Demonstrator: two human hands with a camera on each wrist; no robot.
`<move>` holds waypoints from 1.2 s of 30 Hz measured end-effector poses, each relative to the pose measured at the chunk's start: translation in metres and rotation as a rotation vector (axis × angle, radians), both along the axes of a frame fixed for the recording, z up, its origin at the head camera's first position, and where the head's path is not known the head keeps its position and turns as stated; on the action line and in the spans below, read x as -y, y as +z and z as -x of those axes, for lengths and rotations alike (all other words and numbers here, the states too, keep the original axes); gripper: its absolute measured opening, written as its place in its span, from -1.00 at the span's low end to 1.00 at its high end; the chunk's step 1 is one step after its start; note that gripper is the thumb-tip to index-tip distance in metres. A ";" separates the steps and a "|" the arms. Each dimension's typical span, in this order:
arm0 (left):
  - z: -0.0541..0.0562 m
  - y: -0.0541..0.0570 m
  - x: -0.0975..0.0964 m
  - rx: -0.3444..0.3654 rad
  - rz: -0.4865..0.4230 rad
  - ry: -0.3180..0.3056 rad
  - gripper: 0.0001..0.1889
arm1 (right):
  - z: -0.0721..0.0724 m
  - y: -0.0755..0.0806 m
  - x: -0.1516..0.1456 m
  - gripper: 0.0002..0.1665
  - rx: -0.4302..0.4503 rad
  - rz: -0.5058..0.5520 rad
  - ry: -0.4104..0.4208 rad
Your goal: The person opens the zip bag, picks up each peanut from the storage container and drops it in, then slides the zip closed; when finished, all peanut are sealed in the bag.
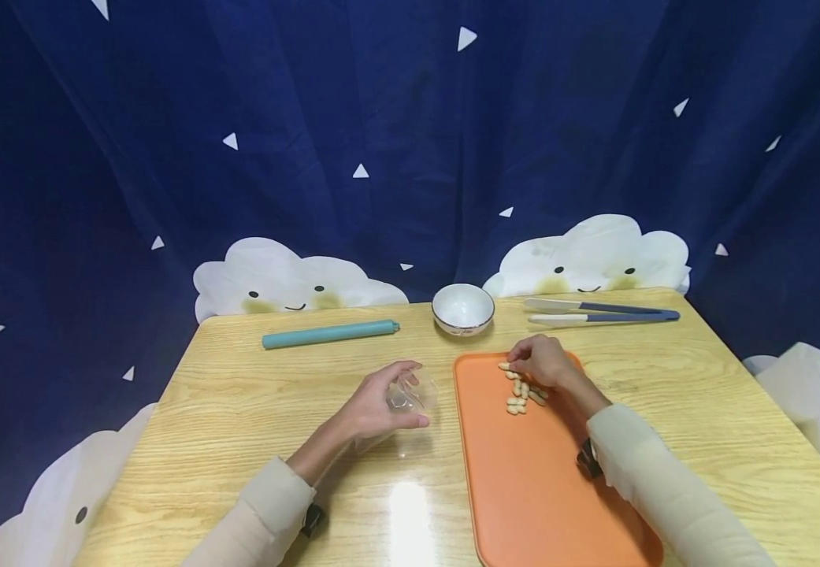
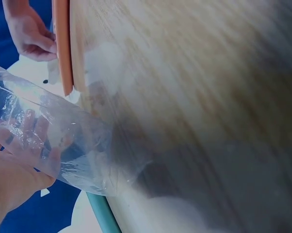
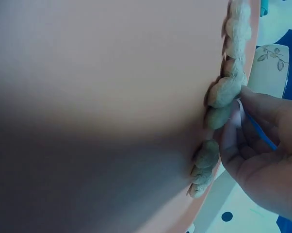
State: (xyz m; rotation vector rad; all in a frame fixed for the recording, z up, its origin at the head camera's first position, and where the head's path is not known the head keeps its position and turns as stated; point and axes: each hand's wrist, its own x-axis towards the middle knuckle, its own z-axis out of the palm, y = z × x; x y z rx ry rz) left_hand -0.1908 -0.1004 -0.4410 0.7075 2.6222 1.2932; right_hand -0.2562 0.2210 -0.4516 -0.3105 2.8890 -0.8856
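Note:
My left hand (image 1: 376, 403) curls its fingers and thumb around a clear plastic bag (image 2: 73, 136) left of the tray. The bag looks crinkled and see-through, and nothing shows inside it. Over the far end of the orange tray (image 1: 516, 488), my right hand (image 1: 546, 362) pinches a peanut (image 3: 224, 92) between thumb and fingertips. Several more peanuts (image 1: 521, 388) in their shells lie in a loose cluster just below that hand. In the right wrist view, other peanuts (image 3: 205, 158) lie along the tray close to the fingers.
Behind the tray stands a white bowl (image 1: 463, 307) with a patterned outside. Tongs (image 1: 615, 316) with blue handles and pale tips lie at the back right. A teal rod-shaped object (image 1: 328, 334) lies at the back left of the wooden table (image 1: 239, 402). A dark blue curtain hangs behind.

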 end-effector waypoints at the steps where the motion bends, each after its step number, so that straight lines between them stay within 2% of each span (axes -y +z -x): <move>1: 0.000 0.000 0.000 0.000 0.001 0.001 -0.09 | -0.001 0.001 0.000 -0.91 0.001 0.003 -0.002; 7: -0.001 0.000 0.000 0.005 0.006 0.001 -0.10 | -0.007 0.008 0.000 -0.88 0.005 0.040 -0.011; 12: -0.002 -0.002 0.000 0.003 0.004 -0.004 -0.09 | -0.016 0.017 0.008 -0.88 -0.044 0.100 0.041; 20: -0.001 -0.001 0.000 -0.002 0.012 0.005 -0.11 | -0.035 0.042 0.040 -0.92 -0.116 0.209 0.125; 24: 0.000 -0.001 0.000 -0.003 0.011 -0.007 -0.12 | -0.044 0.051 0.059 -0.93 -0.134 0.229 0.169; 31: 0.000 -0.001 0.000 -0.002 0.023 0.006 -0.11 | -0.053 0.054 0.087 -0.93 -0.142 0.261 0.243; 36: -0.001 0.001 -0.001 0.007 -0.003 0.002 -0.12 | -0.057 0.053 0.103 -0.93 -0.138 0.279 0.274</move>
